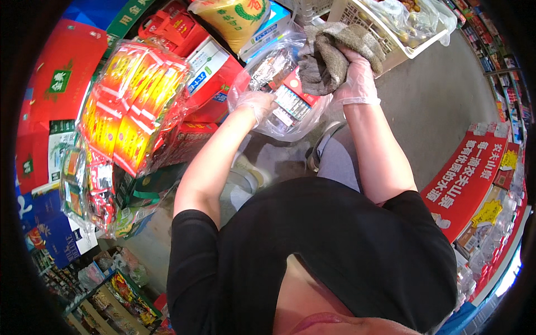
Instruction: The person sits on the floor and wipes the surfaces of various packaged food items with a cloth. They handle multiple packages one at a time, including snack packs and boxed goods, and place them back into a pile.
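Observation:
Both of my hands wear thin clear plastic gloves. My right hand grips a bunched grey-brown cloth, which hangs beside the white crate and over the edge of a clear plastic bag. My left hand is at the near left side of that plastic bag, fingers curled against it; whether they pinch the film or a packet is hard to tell. Inside the bag lie several small packaged goods, some in red and some in white wrapping. The cloth hides the bag's right part.
Film-wrapped red and yellow packs are stacked at left, by red cartons. A yellow sack stands behind the bag. At upper right is a white plastic crate with bagged produce. Bottled drinks and a red sign line the right.

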